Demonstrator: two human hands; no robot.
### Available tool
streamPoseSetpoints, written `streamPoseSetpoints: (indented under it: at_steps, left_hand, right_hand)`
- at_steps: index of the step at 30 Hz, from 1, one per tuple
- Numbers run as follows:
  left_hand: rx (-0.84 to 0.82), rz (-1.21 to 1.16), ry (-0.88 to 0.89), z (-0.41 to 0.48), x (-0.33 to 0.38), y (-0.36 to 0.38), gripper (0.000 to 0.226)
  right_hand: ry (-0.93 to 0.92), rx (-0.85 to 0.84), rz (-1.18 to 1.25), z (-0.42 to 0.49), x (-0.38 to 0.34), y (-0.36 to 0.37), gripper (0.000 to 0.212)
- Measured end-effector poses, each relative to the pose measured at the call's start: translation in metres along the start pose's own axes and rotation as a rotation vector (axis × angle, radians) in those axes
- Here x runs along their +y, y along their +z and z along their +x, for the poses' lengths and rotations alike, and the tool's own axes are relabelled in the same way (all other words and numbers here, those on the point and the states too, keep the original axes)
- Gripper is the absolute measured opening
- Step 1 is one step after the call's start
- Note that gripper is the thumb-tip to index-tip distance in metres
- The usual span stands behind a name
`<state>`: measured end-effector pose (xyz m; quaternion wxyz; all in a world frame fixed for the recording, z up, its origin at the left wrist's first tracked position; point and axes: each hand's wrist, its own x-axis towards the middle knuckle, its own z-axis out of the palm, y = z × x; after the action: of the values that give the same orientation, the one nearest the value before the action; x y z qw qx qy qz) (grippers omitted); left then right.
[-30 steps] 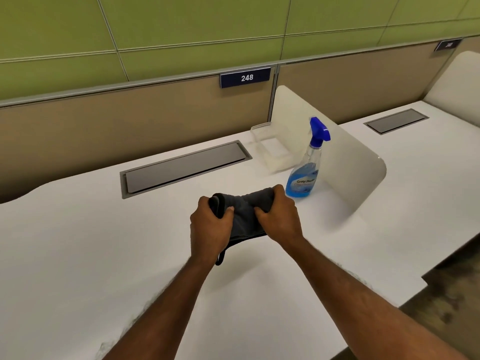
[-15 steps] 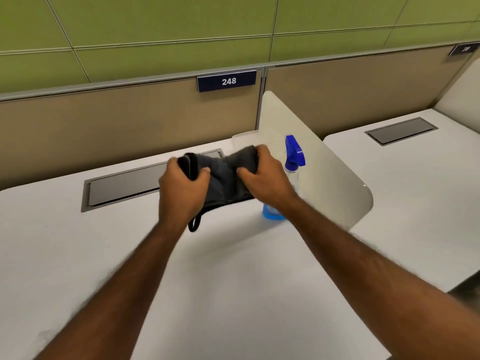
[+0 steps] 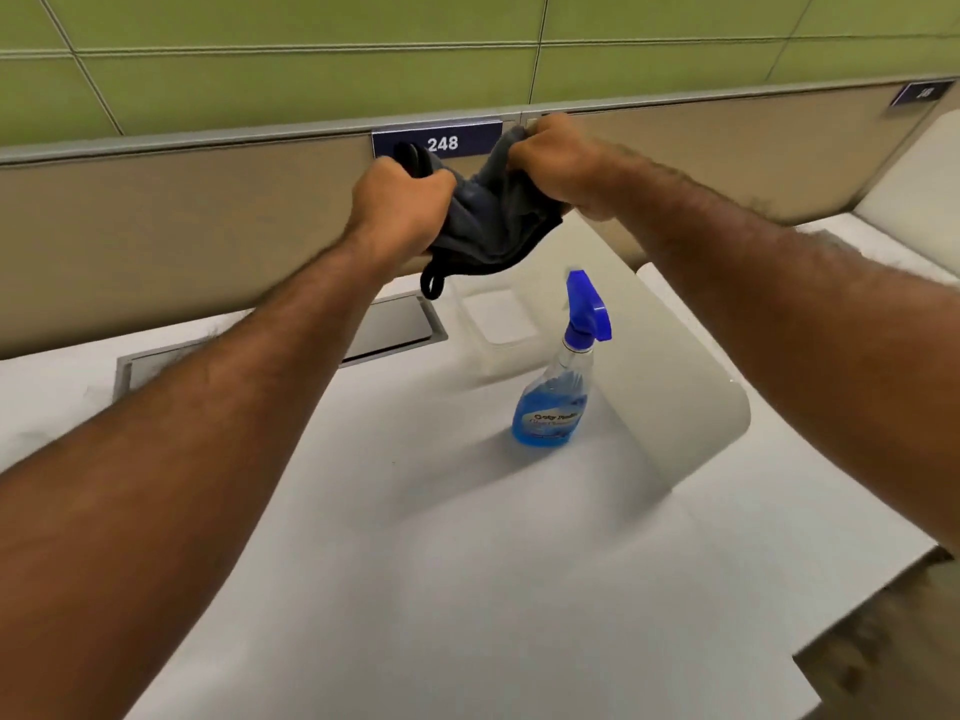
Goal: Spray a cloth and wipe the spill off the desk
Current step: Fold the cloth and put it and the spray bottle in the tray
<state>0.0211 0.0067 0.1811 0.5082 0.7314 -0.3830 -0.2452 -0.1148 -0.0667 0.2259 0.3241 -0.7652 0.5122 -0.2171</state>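
Left hand [image 3: 397, 210] and right hand [image 3: 558, 163] each clench an end of the soft, limp dark-grey microfibre cloth [image 3: 493, 220] (light, best gripped by bunched edges); blue-capped clear plastic spray bottle [image 3: 558, 402] stands below them.

soft cloth [image 3: 493, 220], clear plastic bottle [image 3: 553, 402], matt desk [image 3: 467, 563].

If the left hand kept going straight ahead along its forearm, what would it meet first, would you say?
Probably the tan partition panel near the number plate; the left hand holds the cloth aloft, though depth is unclear.
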Motion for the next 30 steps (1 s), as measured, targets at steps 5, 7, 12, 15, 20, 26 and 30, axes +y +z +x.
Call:
streamPoseSetpoints:
  at_steps: [5,7,12,15,20,26,30]
  left_hand:
    - [-0.163,-0.105,-0.101,0.025,-0.011,0.044,0.025]
    - [-0.208,-0.088,-0.118,0.034,-0.021,0.062,0.027]
    - [-0.233,-0.06,-0.247,0.056,-0.048,0.094,0.025]
    - [-0.223,-0.069,-0.298,0.066,-0.064,0.111,0.021]
    - [-0.172,0.069,-0.266,0.075,-0.095,0.132,0.038]
    - [-0.141,0.241,-0.256,0.077,-0.121,0.143,0.045]
    - [-0.162,0.312,-0.219,0.071,-0.132,0.153,0.053]
  right_hand:
    - [0.118,-0.147,-0.084,0.046,0.054,-0.008,0.021]
    - [0.153,-0.193,-0.079,0.06,0.077,-0.007,0.024]
    - [0.215,-0.173,-0.035,0.084,0.121,0.012,0.023]
    - [0.261,-0.181,-0.022,0.099,0.147,0.028,0.022]
    - [0.249,-0.162,-0.216,0.112,0.177,0.049,0.022]
    - [0.149,-0.18,-0.515,0.118,0.2,0.074,0.019]
    - [0.071,-0.192,-0.57,0.112,0.216,0.082,0.023]
